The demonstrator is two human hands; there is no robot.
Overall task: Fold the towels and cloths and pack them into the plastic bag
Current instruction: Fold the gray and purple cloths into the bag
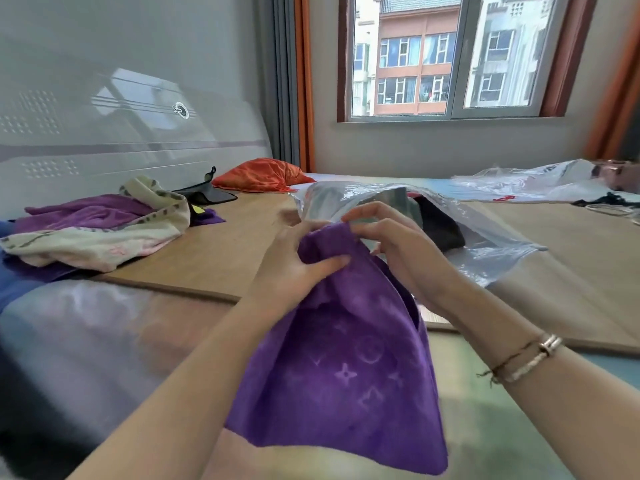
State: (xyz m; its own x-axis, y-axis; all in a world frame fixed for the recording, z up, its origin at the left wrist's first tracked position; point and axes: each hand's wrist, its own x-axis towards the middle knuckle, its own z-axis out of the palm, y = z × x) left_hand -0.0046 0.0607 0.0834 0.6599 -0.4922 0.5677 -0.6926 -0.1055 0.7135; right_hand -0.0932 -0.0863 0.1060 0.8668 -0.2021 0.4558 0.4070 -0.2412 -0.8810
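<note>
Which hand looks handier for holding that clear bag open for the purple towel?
Probably the right hand: it is nearest the bag mouth. The left hand grips the towel on the far side.

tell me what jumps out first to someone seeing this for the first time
The purple towel fills the near centre, hanging from both hands: the left hand and right hand pinch its top edge. Just behind them a clear plastic bag lies open with dark cloth inside. On the left sits a loose pile of cloths, purple and cream.
</note>
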